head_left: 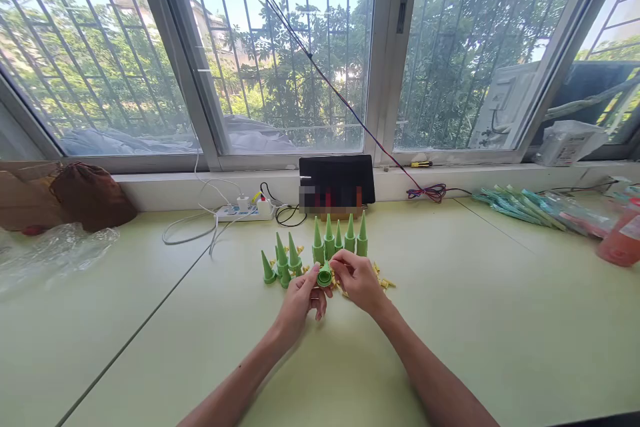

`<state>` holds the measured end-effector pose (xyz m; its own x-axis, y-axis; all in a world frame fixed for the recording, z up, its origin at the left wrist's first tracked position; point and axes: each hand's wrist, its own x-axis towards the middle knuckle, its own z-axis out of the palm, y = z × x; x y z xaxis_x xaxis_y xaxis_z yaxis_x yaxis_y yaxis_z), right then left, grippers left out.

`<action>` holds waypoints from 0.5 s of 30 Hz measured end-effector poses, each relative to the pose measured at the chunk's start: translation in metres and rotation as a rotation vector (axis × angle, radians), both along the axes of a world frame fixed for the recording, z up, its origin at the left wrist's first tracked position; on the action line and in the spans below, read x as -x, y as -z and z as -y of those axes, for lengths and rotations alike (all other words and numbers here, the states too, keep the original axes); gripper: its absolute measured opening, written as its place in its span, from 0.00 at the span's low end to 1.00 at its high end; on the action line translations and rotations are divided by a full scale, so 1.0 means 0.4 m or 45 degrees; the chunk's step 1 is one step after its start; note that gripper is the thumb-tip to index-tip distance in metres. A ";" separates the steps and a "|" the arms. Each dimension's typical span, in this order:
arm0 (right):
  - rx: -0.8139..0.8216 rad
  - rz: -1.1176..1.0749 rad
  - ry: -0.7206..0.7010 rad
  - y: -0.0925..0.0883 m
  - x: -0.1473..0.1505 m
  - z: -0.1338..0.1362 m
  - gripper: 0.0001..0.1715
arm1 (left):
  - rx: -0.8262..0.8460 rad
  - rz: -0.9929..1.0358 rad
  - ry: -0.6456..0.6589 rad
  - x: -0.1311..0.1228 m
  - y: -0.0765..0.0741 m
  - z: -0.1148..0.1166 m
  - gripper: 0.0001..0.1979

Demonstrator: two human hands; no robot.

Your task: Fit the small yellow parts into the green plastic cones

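A green cone-shaped plastic nozzle (325, 275) is tilted so its round hollow base faces me. My left hand (301, 293) grips it by the base, with thumb and fingers closed around the rim. The fingers of my right hand (357, 280) are pinched at the nozzle's upper right side, close to its narrow end. Whether they also hold a small piece cannot be made out. Behind my hands, several green cones (349, 240) stand upright in a row. More green cones (283, 260) stand to the left. Small yellow plastic pieces (384, 282) lie scattered around and partly beneath my hands.
A dark-screened tablet (337, 180) leans by the windowsill. Left of it lies a power strip (245, 213) with cables. Plastic packets (520, 207) and a red container (621, 237) are at the right. A brown bag (93, 197) and clear plastic wrap (60, 257) lie at the left.
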<state>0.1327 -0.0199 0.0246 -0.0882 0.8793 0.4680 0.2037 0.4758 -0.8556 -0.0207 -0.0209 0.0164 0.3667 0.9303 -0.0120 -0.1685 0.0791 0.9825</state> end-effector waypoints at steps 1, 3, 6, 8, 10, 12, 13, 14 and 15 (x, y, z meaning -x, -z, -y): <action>0.007 -0.010 0.004 0.000 0.001 0.000 0.16 | -0.014 -0.002 0.002 0.001 0.003 -0.001 0.26; 0.023 -0.020 0.017 0.000 0.001 -0.001 0.16 | -0.052 -0.023 0.000 0.004 0.009 -0.004 0.25; 0.041 -0.031 0.042 0.001 0.001 -0.004 0.17 | -0.130 -0.107 -0.009 0.007 0.010 -0.004 0.24; 0.052 -0.044 0.051 0.003 0.001 -0.006 0.17 | -0.191 -0.181 -0.013 0.008 0.005 0.000 0.23; 0.061 -0.063 0.046 0.004 0.000 -0.007 0.17 | -0.265 -0.249 -0.019 0.008 -0.003 0.005 0.22; 0.065 -0.086 0.031 0.004 0.000 -0.007 0.17 | -0.344 -0.310 -0.036 0.010 -0.007 0.010 0.20; 0.067 -0.096 0.022 0.004 0.000 -0.007 0.17 | -0.385 -0.340 -0.048 0.011 -0.007 0.011 0.19; 0.072 -0.103 0.014 0.004 0.000 -0.007 0.17 | -0.425 -0.372 -0.064 0.012 -0.005 0.012 0.18; 0.078 -0.109 0.009 0.003 0.000 -0.006 0.17 | -0.465 -0.402 -0.083 0.012 -0.001 0.011 0.17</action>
